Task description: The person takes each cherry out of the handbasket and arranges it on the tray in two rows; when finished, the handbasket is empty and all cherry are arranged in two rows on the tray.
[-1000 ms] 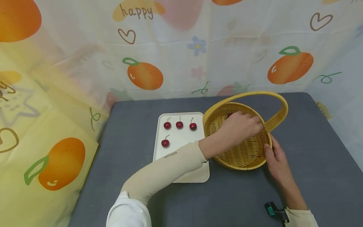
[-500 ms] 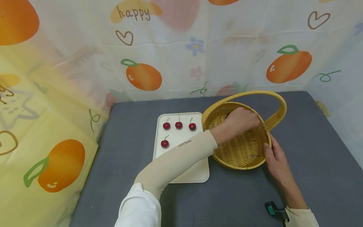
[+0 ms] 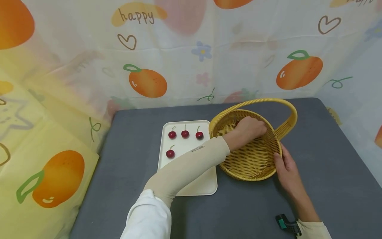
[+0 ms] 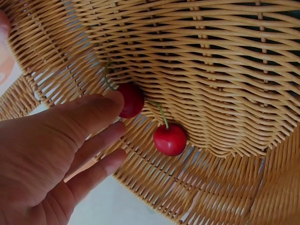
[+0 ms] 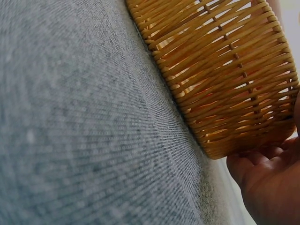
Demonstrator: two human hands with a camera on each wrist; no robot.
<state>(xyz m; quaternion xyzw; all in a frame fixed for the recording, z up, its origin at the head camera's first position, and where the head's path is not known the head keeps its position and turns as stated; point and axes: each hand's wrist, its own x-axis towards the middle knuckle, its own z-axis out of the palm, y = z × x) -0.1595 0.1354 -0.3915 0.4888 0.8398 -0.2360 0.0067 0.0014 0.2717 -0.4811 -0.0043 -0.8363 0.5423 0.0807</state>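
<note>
My left hand (image 3: 247, 130) reaches down inside a yellow wicker basket (image 3: 249, 164). In the left wrist view its thumb presses on a dark red cherry (image 4: 132, 101) with a green stem, pinching it against a finger hidden behind. A second cherry (image 4: 169, 139) lies beside it on the woven bottom, apart from the fingers. My right hand (image 3: 287, 169) grips the basket's right side, thumb over the rim and fingers on the outer wall. From the right wrist view, those fingers (image 5: 241, 168) are at the basket's lower edge.
A white rectangular tray (image 3: 195, 189) lies left of the basket, partly under my left forearm. Several cherries (image 3: 185, 133) with stems sit on its upper part. The basket's tall arched handle (image 3: 262, 101) rises behind my left hand. A grey cloth (image 3: 134, 142) covers the table.
My left hand has moved further into the basket, its forearm sliding rightward over the tray. The right hand keeps its hold on the rim. The head view has shifted slightly.
</note>
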